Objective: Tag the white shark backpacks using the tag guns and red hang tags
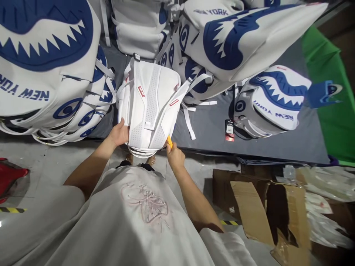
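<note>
A white backpack (149,103) faces me with its mesh back panel and shoulder straps toward me, small red tags on the straps. My left hand (119,133) grips its lower left edge. My right hand (174,155) is closed on a small yellow tool (169,141) whose tip sits at the backpack's lower right corner.
Several white backpacks with blue shark-mouth prints and "NEW YORK" lettering are piled at left (47,55), behind (244,37) and at right (271,101) on a grey mat (210,129). An open cardboard box (263,210) with plastic bags (327,199) stands at lower right. A red object (8,177) lies at far left.
</note>
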A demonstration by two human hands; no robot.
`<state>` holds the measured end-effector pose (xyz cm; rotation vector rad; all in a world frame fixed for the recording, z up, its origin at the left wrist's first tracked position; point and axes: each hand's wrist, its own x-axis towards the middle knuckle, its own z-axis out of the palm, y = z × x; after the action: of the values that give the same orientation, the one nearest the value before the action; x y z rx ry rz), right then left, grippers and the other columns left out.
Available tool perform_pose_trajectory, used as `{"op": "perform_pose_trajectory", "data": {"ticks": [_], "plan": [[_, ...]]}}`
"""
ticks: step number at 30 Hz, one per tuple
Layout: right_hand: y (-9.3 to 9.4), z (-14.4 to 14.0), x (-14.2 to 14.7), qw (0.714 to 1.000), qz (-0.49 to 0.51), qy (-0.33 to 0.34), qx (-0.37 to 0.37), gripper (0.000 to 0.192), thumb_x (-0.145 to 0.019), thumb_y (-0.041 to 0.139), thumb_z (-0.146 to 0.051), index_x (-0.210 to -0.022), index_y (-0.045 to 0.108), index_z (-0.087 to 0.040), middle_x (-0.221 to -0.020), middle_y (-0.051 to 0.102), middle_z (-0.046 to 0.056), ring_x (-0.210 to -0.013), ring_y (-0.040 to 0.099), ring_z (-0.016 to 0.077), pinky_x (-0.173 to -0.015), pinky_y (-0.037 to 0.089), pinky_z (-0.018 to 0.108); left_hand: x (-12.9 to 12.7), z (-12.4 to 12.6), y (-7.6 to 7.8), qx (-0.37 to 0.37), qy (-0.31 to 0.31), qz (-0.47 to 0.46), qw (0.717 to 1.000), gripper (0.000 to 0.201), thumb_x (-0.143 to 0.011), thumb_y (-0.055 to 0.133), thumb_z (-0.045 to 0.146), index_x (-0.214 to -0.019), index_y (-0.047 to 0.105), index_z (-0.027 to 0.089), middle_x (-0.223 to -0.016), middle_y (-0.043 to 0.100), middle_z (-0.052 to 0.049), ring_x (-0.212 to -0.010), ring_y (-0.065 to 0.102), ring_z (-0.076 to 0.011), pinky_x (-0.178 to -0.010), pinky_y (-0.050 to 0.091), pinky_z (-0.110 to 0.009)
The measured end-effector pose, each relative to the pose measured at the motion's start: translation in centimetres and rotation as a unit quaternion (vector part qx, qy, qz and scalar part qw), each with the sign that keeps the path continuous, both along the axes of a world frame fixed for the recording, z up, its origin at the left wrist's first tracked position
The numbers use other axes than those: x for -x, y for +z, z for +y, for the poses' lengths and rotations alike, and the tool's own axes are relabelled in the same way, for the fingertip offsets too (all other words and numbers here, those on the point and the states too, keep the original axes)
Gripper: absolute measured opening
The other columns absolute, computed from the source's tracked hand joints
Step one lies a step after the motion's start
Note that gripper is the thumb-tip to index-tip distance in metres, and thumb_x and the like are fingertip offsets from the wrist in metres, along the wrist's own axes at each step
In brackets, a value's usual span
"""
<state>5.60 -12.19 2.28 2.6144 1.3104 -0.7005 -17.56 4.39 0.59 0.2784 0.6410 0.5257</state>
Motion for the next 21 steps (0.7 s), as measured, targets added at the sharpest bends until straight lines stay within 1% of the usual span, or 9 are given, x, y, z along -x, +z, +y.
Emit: {"op": "perform_pose_trajectory", "data": {"ticks": [2,5,10,13,16,21], "plan": [[0.4,-1.0,0.0,1.000,0.005,0.001,-0.008,0.040,-0.108,0.032,-0.044,-0.123,0.054,-0.014,-0.093,0.072,0.011,-0.078,0.065,0.0189,-0.060,0.023,0.028,0.7,-0.5,0.4,-0.009,0.022,-0.006,1.000,0.070,-0.096,0.036,0.065,-0.137,0.053,0.011,-0.118,0.071,-0.019,-0.119,0.065,-0.0320,-0.107,0.047,-0.051],[0.7,-2.5,0.2,1.000,0.016,-0.003,-0.014,0.038,-0.108,0.034,-0.042,-0.123,0.055,-0.015,-0.091,0.071,0.010,-0.076,0.063,0.0182,-0.060,0.022,0.027,0.7,-0.7,0.4,-0.015,0.041,-0.010,0.999,0.074,-0.093,0.038,0.070,-0.137,0.053,0.012,-0.120,0.071,-0.019,-0.120,0.064,-0.0325,-0.107,0.047,-0.052],[1.3,-4.3,1.1,0.999,0.030,-0.024,-0.031,0.040,-0.109,0.029,-0.041,-0.122,0.056,-0.015,-0.091,0.071,0.010,-0.076,0.063,0.0193,-0.060,0.024,0.027,-0.2,-0.1,-0.5,-0.008,0.013,-0.034,0.999,0.082,-0.090,0.040,0.074,-0.136,0.055,0.009,-0.118,0.071,-0.020,-0.125,0.061,-0.0353,-0.108,0.045,-0.052],[1.7,-5.5,1.9,0.997,0.048,-0.053,-0.033,0.040,-0.108,0.027,-0.039,-0.119,0.058,-0.016,-0.090,0.071,0.010,-0.077,0.065,0.0215,-0.061,0.027,0.028,0.0,0.1,-0.7,0.000,0.013,-0.027,1.000,0.081,-0.090,0.041,0.074,-0.136,0.056,0.010,-0.118,0.072,-0.020,-0.125,0.061,-0.0350,-0.108,0.045,-0.051],[2.2,-6.7,2.7,0.995,0.061,-0.078,-0.033,0.041,-0.108,0.026,-0.039,-0.120,0.058,-0.016,-0.090,0.071,0.010,-0.081,0.066,0.0231,-0.063,0.031,0.028,0.2,0.1,-0.8,0.004,0.020,-0.014,1.000,0.078,-0.090,0.041,0.073,-0.136,0.057,0.011,-0.119,0.072,-0.018,-0.125,0.061,-0.0345,-0.108,0.046,-0.051],[3.5,-8.1,2.8,0.993,0.042,-0.115,0.003,0.044,-0.108,0.024,-0.041,-0.120,0.058,-0.015,-0.090,0.071,0.011,-0.081,0.067,0.0240,-0.061,0.030,0.028,0.2,0.3,-1.2,0.010,0.022,-0.007,1.000,0.075,-0.091,0.043,0.070,-0.135,0.059,0.012,-0.119,0.072,-0.017,-0.126,0.060,-0.0341,-0.109,0.046,-0.051]]}}
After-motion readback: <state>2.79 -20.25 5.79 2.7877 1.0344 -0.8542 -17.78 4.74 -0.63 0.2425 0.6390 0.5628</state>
